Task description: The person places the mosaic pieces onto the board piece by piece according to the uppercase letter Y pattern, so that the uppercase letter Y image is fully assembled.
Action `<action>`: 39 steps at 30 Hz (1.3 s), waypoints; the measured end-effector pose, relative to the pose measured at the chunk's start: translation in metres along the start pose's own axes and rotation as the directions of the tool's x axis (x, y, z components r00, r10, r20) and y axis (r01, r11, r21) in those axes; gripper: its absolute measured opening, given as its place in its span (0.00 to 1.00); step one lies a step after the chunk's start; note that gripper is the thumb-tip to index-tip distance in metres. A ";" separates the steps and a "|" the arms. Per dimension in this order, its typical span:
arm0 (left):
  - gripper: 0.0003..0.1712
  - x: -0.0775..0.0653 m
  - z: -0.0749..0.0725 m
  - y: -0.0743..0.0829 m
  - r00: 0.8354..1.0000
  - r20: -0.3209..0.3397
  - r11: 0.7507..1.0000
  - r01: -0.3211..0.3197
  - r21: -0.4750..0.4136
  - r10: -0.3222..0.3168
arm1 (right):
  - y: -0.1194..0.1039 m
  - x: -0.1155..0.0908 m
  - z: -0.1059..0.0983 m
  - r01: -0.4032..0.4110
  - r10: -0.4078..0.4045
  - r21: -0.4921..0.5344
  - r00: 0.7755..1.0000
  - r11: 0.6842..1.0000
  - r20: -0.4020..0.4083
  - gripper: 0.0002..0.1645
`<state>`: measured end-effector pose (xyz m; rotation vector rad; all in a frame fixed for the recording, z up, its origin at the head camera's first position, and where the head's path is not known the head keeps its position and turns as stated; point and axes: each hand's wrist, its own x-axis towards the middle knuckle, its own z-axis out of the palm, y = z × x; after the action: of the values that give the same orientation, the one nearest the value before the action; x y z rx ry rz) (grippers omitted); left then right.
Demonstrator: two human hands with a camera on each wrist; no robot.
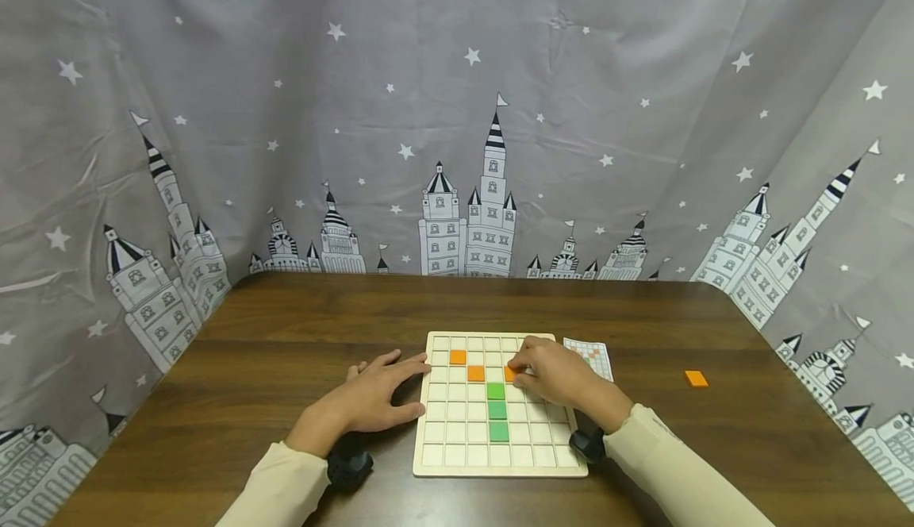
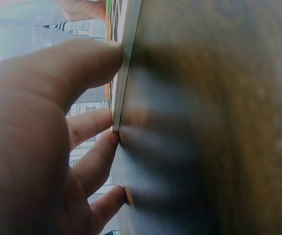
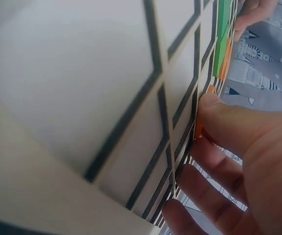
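A pale wooden grid board (image 1: 500, 472) lies on the table. My right hand (image 1: 562, 374) reaches over its right side and pinches an orange tile (image 1: 509, 374) between thumb and fingers, at a square in the upper part. In the right wrist view that orange tile (image 3: 199, 126) shows partly behind the thumb. My left hand (image 1: 367, 397) rests beside the board, fingers spread, thumb and some fingertips touching the board's left edge (image 2: 124, 73). Two more orange tiles (image 1: 458, 357) sit in squares at the upper left. Three green tiles (image 1: 497, 410) form a column near the middle.
A small printed pattern card (image 1: 594, 355) lies at the board's upper right, partly hidden by the right hand. Farther right, a loose orange tile (image 1: 696, 378) is on the brown wooden table (image 1: 300, 328). A grey curtain (image 1: 400, 114) with castles hangs behind.
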<state>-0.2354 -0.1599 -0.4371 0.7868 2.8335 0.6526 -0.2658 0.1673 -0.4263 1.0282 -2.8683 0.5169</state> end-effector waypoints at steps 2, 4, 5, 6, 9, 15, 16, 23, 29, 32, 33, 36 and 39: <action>0.35 0.000 0.000 0.000 1.000 0.002 1.000 0.004 0.000 -0.004 | 0.000 0.000 -0.001 0.000 0.000 0.000 1.000 1.000 0.003 0.12; 0.35 0.000 0.000 0.001 1.000 0.002 1.000 0.003 0.001 -0.003 | 0.001 0.000 -0.002 0.007 -0.007 0.009 1.000 1.000 0.011 0.12; 0.34 0.001 0.000 0.001 1.000 0.004 1.000 0.004 0.002 -0.004 | 0.002 -0.001 -0.003 0.012 -0.012 0.017 1.000 1.000 0.015 0.12; 0.34 0.001 0.000 0.001 1.000 0.007 1.000 0.005 0.001 -0.005 | 0.003 -0.002 -0.005 0.015 -0.016 0.027 1.000 1.000 0.016 0.13; 0.34 0.003 0.000 0.001 1.000 0.011 1.000 -0.001 -0.002 0.001 | 0.010 -0.007 -0.012 0.021 -0.021 0.055 1.000 0.998 -0.004 0.15; 0.35 0.004 -0.002 0.002 1.000 -0.002 1.000 0.005 0.020 -0.005 | 0.043 -0.032 -0.038 -0.041 0.042 0.013 0.992 0.999 -0.117 0.15; 0.35 0.004 -0.003 0.002 1.000 -0.004 1.000 0.008 0.024 -0.008 | 0.051 -0.040 -0.043 -0.064 0.063 0.001 0.990 0.998 -0.128 0.15; 0.35 0.002 -0.004 0.000 1.000 0.008 0.999 0.026 0.032 -0.026 | 0.119 -0.107 -0.070 -0.234 0.221 -0.094 0.967 0.968 -0.124 0.23; 0.35 0.001 -0.003 -0.001 1.000 0.011 0.999 0.023 0.029 -0.024 | 0.151 -0.155 -0.072 -0.320 0.308 -0.116 0.944 0.940 -0.116 0.26; 0.35 0.001 -0.003 0.000 1.000 0.012 0.999 0.024 0.025 -0.024 | 0.157 -0.165 -0.071 -0.338 0.326 -0.089 0.937 0.937 -0.125 0.23; 0.35 0.001 -0.003 0.001 1.000 0.013 0.999 0.025 0.022 -0.025 | 0.158 -0.166 -0.071 -0.344 0.332 -0.082 0.934 0.936 -0.131 0.22; 0.35 0.001 -0.003 0.001 1.000 0.019 1.000 0.020 0.009 -0.020 | 0.159 -0.169 -0.071 -0.348 0.337 -0.076 0.932 0.934 -0.131 0.21; 0.35 0.001 -0.002 0.002 0.999 0.028 1.000 0.016 0.005 -0.016 | 0.159 -0.169 -0.071 -0.336 0.325 -0.073 0.936 0.939 -0.132 0.19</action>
<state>-0.2361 -0.1583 -0.4340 0.7673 2.8142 0.6282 -0.2384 0.4087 -0.4333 0.4812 -2.9361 0.4353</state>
